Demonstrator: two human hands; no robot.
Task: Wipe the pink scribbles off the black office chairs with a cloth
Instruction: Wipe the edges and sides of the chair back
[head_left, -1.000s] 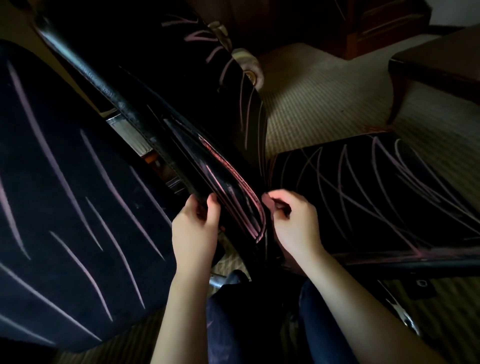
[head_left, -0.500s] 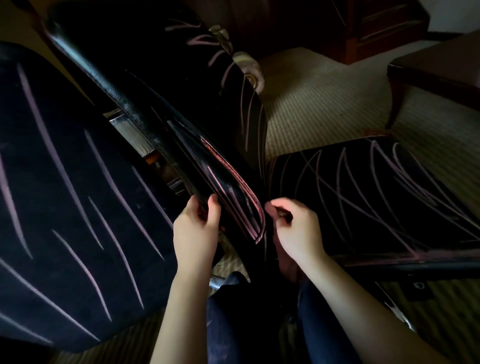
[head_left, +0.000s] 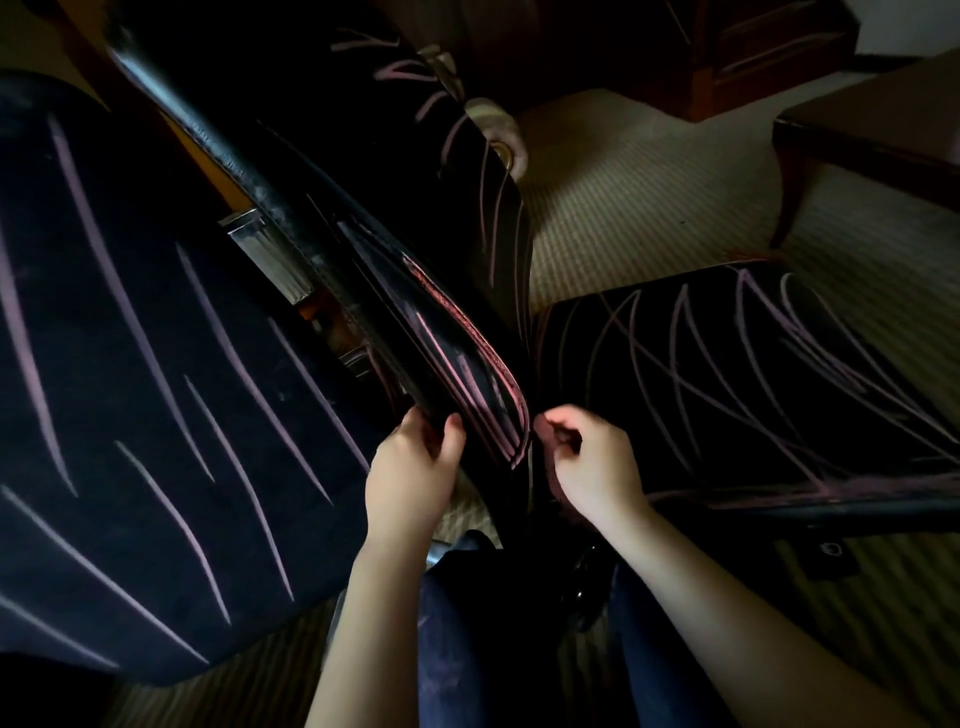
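"While the left hand (head_left: 410, 473) clamps that curved edge (head_left: 467, 364) of the middle chair, thumb on the near face and fingers wrapped behind, what is it for?"

"I'd say to steady it. That glossy strip is narrow and stands tilted, so it would likely swing away under rubbing. Gripped at its near end, it stays put."

"And the right hand (head_left: 597, 467)?"

"Its fingers are curled together, pinching a dark reddish cloth (head_left: 555, 488), bunched small with the rest hanging below the palm. It sits just to the right of the edge's near tip. Whether the cloth touches the strip, I can't tell in this light. A tight wad suits a thin strip, I'd guess."

"Where are the pink scribbles (head_left: 496, 415)?"

"They're thick along that curved edge, running down to its tip between the two hands. There are long strokes on the left chair (head_left: 156, 364) and crossing loops on the right chair (head_left: 753, 395) too, and none looks wiped. There's plenty left."

"Anything different from a moment ago?"

"Hardly. Both hands keep their same grips in the same spots. The left hasn't slid along the edge and the right hasn't started a stroke. Only the view has drifted a touch, so the carpet (head_left: 649, 208) beyond sits slightly lower in sight. The marks on the strip look no fainter than before."
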